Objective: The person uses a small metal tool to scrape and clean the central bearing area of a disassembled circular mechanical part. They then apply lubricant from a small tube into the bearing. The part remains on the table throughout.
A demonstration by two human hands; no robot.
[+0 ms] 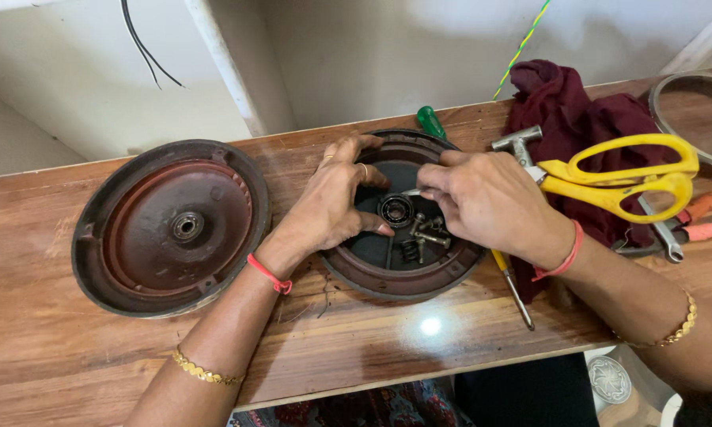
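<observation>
Resting on a wooden workbench point(71, 348), a round motor end cover point(407, 278) lies open side up at the centre of the view, with both hands working inside it. A ball bearing point(395, 209) sits at the hub of this cover. Loose screws and a small spring point(424, 237) lie in the cover at 4 o'clock from the bearing, just beside it.

The left hand point(332, 202) lies at 9 o'clock from the bearing. Its fingers are spread and curved over the cover's far rim, and the thumb reaches toward the bearing, its tip just beside the outer ring. This hand grips nothing; it braces on the cover.

The right hand point(482, 198) lies at 3 o'clock from the bearing. Its fingers are pinched narrow on a thin metal tool point(410, 192), whose tip points at the bearing from 2 o'clock. Whether the tip touches the bearing cannot be told.

A second end cover point(170, 228), reddish inside with its own centre bearing, lies well apart at 9 o'clock. A green-handled screwdriver point(430, 121) projects past the first cover's rim at 12 o'clock. A yellow-handled screwdriver point(513, 289) lies under the right wrist at 5 o'clock. Yellow-handled scissors point(617, 178) and a small hammer point(518, 142) rest on a maroon cloth point(566, 107) at 3 o'clock. A metal ring point(700, 119) lies at the bench's far right corner.
</observation>
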